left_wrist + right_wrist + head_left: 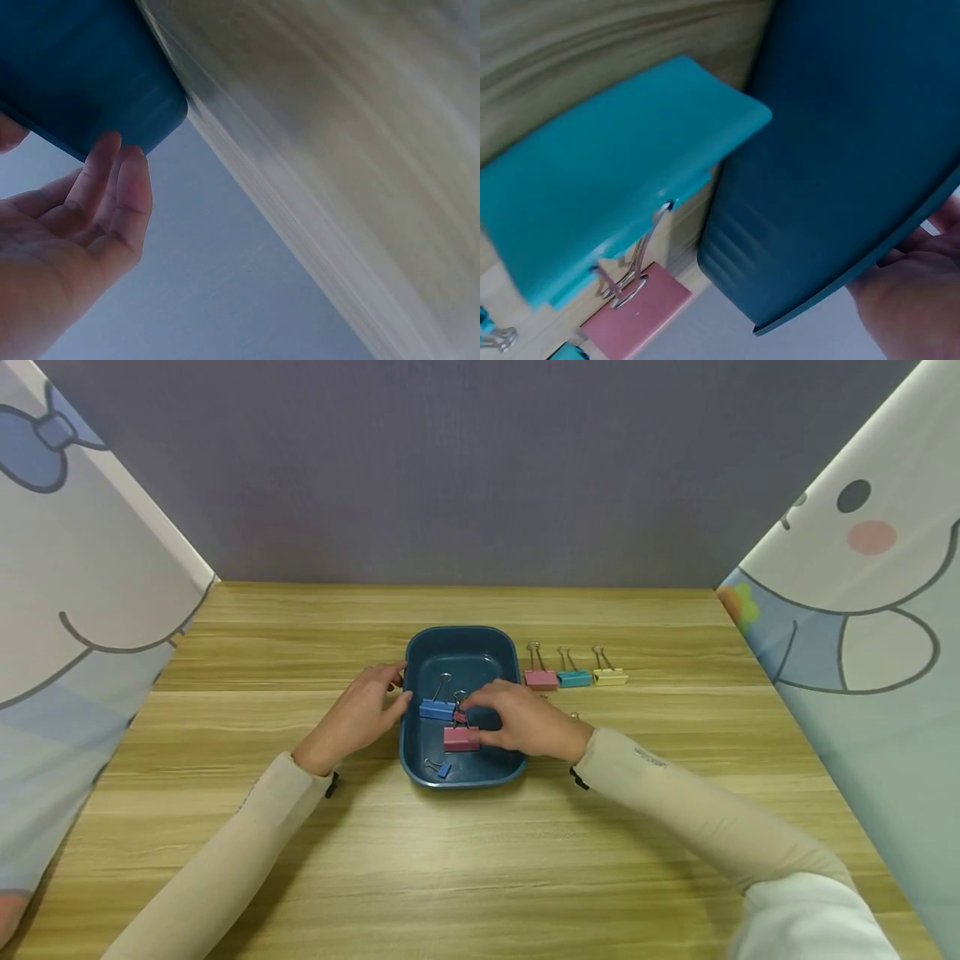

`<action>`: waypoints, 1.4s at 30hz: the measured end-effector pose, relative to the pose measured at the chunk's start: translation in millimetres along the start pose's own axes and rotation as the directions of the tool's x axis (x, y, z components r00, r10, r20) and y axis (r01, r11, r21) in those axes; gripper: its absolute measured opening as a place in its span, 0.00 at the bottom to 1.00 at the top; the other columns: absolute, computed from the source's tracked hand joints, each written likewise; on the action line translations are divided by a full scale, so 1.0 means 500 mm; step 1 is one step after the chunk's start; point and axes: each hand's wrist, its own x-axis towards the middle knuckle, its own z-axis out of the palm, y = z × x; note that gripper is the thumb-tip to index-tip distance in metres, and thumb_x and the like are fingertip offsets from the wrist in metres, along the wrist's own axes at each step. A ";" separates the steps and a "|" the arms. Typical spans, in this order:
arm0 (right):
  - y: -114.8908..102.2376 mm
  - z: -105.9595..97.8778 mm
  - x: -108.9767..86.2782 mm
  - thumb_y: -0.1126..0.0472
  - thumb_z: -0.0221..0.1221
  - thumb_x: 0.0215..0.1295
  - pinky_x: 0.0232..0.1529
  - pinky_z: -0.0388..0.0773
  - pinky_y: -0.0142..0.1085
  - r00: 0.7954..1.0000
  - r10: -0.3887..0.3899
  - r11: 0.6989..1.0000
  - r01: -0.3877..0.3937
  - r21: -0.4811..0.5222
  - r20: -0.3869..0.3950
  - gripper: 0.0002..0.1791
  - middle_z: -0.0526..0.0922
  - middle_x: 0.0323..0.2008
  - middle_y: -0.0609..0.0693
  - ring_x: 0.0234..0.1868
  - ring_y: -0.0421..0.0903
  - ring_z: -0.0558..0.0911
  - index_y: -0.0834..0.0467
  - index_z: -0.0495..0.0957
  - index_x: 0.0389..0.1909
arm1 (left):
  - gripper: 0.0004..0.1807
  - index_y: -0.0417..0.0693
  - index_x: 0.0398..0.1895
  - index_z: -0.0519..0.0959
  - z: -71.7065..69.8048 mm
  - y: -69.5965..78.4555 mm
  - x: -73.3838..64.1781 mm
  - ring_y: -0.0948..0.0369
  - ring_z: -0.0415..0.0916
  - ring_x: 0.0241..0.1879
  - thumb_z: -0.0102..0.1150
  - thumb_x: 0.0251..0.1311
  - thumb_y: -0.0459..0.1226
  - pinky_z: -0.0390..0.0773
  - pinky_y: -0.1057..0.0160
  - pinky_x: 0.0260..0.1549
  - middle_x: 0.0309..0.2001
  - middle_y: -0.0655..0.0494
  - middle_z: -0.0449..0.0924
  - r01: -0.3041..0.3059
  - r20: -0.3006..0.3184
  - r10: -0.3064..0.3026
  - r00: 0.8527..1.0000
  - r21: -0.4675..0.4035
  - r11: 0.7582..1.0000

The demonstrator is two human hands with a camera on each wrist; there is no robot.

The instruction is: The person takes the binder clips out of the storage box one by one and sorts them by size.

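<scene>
In the head view my right hand [528,718] reaches over the right rim into a dark blue tray [465,783], thumb and index finger apart. Its index fingertip is right by a small red binder clip [461,717], the thumb beside a larger pink binder clip [461,740]. A blue binder clip [437,710] and a small blue binder clip [444,770] lie in the tray too. At the tray's left side is my left hand [365,706], fingers loosely bent. The left wrist view has its fingertips [133,169] against the tray's outer wall [97,82].
Right of the tray, a pink binder clip [541,680], a teal one [574,678] and a yellow one [611,677] form a row on the wooden table [480,877]. My right hand partly hides smaller clips there. A large teal clip [622,172] fills the right wrist view's left.
</scene>
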 end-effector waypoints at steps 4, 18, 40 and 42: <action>-0.003 0.005 0.006 0.55 0.66 0.57 0.48 0.73 0.38 0.997 0.044 0.999 -0.042 -0.035 0.060 0.18 0.81 0.46 0.47 0.48 0.44 0.74 0.53 0.80 0.49 | 0.28 0.31 0.64 0.64 -0.001 0.000 0.000 0.49 0.71 0.46 0.55 0.64 0.37 0.74 0.50 0.44 0.45 0.42 0.75 0.000 -0.002 0.000 1.000 0.006 1.000; -0.023 0.014 0.030 0.54 0.66 0.57 0.51 0.72 0.39 0.990 0.086 0.992 -0.074 -0.103 0.113 0.19 0.80 0.46 0.47 0.48 0.44 0.74 0.54 0.81 0.49 | 0.28 0.30 0.63 0.65 -0.002 0.000 0.001 0.49 0.72 0.45 0.56 0.64 0.37 0.75 0.50 0.44 0.44 0.42 0.76 -0.008 -0.003 0.008 1.000 -0.002 1.000; -0.026 0.021 0.042 0.60 0.66 0.57 0.42 0.73 0.35 0.991 0.038 0.996 -0.027 -0.091 0.127 0.12 0.81 0.38 0.46 0.37 0.42 0.73 0.56 0.82 0.43 | 0.28 0.30 0.63 0.64 -0.005 0.000 0.001 0.49 0.72 0.45 0.55 0.64 0.37 0.75 0.51 0.45 0.45 0.41 0.75 -0.005 0.010 0.005 1.000 -0.009 1.000; -0.027 0.021 0.043 0.60 0.66 0.57 0.42 0.72 0.35 0.990 0.043 0.995 -0.030 -0.098 0.134 0.13 0.81 0.38 0.46 0.37 0.42 0.73 0.55 0.82 0.43 | 0.28 0.30 0.63 0.64 -0.005 0.000 0.001 0.49 0.72 0.45 0.55 0.64 0.37 0.74 0.51 0.45 0.45 0.41 0.75 -0.004 0.011 0.004 1.000 -0.009 1.000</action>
